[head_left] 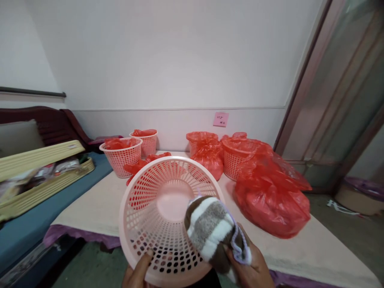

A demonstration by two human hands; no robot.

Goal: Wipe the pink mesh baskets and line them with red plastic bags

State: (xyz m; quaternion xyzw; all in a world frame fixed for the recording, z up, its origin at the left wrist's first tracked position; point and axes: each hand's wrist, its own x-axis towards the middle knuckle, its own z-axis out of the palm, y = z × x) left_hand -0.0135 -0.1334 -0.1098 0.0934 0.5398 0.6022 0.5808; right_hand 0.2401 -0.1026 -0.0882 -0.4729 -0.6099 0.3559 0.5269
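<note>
My left hand (138, 272) grips the near rim of a pink perforated plastic basket (129, 224), thumb inside and the other fingers under it. The basket is tilted so that its inside faces me, and nothing lies in it. Bunched in my right hand (255, 266) is a striped plush cloth (211, 224) in brown, white and grey, with a pale purple edging or cord hanging from it. The cloth lies against the right inner wall of the basket, or just in front of it; I cannot tell whether they touch.
On the cloth-covered table (90, 212) stand two pink baskets (120, 160) with red bags inside, at the left. Red-bag-covered baskets (234, 160) and a full red plastic bag (273, 208) are at the right. A pink note (221, 119) sticks to the wall. An open cream case (48, 176) lies left.
</note>
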